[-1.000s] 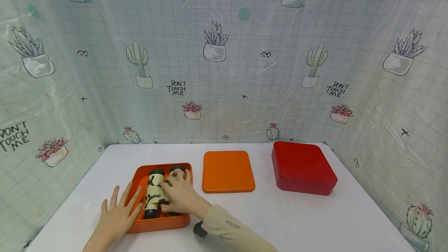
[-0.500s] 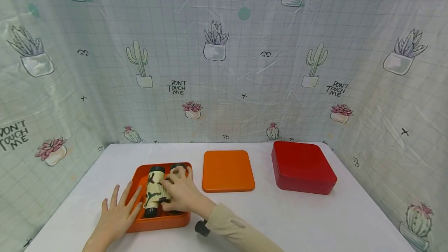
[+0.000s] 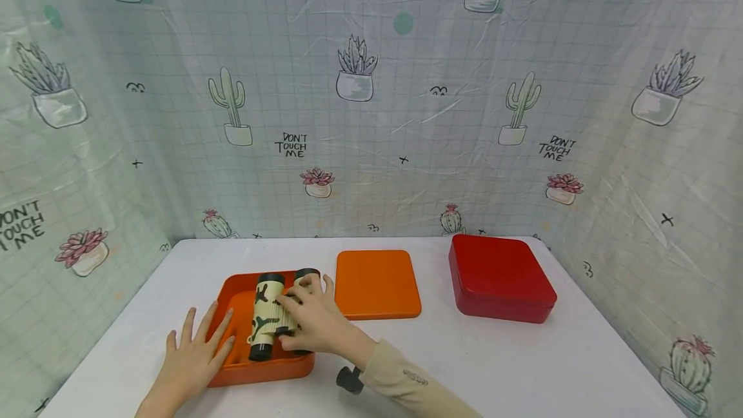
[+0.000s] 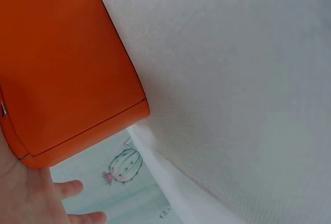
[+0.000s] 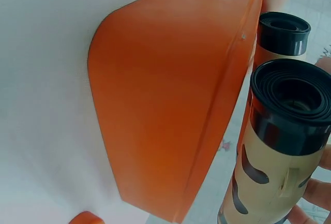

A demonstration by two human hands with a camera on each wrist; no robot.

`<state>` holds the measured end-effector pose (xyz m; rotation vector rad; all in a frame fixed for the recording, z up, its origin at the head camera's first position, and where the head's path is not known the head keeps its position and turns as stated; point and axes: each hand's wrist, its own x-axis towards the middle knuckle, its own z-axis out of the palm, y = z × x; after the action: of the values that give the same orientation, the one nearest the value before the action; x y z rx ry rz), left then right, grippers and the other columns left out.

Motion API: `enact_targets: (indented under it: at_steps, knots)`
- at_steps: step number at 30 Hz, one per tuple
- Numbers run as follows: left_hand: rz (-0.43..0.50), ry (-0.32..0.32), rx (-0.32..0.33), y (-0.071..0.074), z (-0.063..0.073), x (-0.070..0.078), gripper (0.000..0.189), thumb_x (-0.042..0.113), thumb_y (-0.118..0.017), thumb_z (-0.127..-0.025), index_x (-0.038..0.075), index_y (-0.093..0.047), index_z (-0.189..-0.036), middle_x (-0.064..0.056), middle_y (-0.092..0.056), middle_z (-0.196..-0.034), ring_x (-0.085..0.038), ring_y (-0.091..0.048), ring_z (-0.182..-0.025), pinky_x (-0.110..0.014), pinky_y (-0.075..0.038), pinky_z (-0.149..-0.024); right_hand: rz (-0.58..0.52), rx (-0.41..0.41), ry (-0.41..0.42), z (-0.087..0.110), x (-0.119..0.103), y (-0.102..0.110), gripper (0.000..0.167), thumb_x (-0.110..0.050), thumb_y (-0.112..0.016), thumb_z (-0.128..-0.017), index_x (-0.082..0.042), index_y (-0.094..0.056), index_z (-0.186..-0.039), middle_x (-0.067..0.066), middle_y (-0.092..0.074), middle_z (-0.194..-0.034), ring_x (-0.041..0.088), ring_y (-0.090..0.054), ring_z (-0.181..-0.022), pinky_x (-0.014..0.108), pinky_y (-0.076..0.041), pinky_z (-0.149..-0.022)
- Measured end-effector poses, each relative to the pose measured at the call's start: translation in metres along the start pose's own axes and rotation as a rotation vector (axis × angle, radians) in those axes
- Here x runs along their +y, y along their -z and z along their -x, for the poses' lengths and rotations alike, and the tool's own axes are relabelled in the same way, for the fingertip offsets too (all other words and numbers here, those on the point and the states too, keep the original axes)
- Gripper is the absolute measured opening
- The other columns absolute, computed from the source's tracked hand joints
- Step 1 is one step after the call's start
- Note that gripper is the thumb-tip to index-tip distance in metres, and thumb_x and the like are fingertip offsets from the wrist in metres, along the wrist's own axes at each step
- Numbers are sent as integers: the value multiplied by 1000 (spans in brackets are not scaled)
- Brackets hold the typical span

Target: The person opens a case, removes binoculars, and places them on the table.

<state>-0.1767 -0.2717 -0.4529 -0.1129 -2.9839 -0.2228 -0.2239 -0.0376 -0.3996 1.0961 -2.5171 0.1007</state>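
My right hand (image 3: 319, 324) grips a pair of camouflage-patterned toy binoculars (image 3: 269, 308) from above, across the right barrel. The binoculars are cream with dark green patches and black ends. They are over the open orange tin (image 3: 261, 376), and in the right wrist view both black eyepieces (image 5: 292, 92) rise above the rim. Fingertips (image 5: 318, 193) curl along the barrel's far side. My left hand (image 3: 188, 360) rests with straight, spread fingers on the tin's left edge. In the left wrist view that hand (image 4: 31, 198) touches the tin's outer wall (image 4: 67, 63).
A flat orange lid (image 3: 377, 284) lies just right of the tin. Farther right stands a closed red tin (image 3: 505, 279). A black wrist camera (image 3: 349, 379) hangs under the right sleeve. Behind the white table (image 3: 464, 366) hangs a curtain (image 3: 406, 115) with cactus prints.
My right hand has raised the binoculars a little and carried them to the right within the head view, baring more of the tin's floor. The left hand has stayed almost in place.
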Motion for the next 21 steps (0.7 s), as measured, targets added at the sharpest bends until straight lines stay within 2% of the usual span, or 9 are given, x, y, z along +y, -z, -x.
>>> enact_targets:
  at_steps: [12, 21]
  knots:
    - [12, 9, -4, 0, -1, 1, 58, 43, -43, -89, 7, -37, -135, -18, -16, -143, -49, -5, -126, -74, -7, -91, -48, 19, 11, 12, 5, 6, 56, -50, -61, -72, -24, -53, -121, -5, -53, -115, 21, -32, -115, 59, -31, -92]
    - [8, 11, -4, 1, -1, 1, 59, 45, -40, -90, 7, -36, -135, -18, -16, -143, -48, -4, -127, -74, -5, -91, -46, 72, 30, 24, 7, 12, 57, -50, -63, -70, -23, -54, -119, -5, -54, -112, 21, -32, -112, 52, -29, -92]
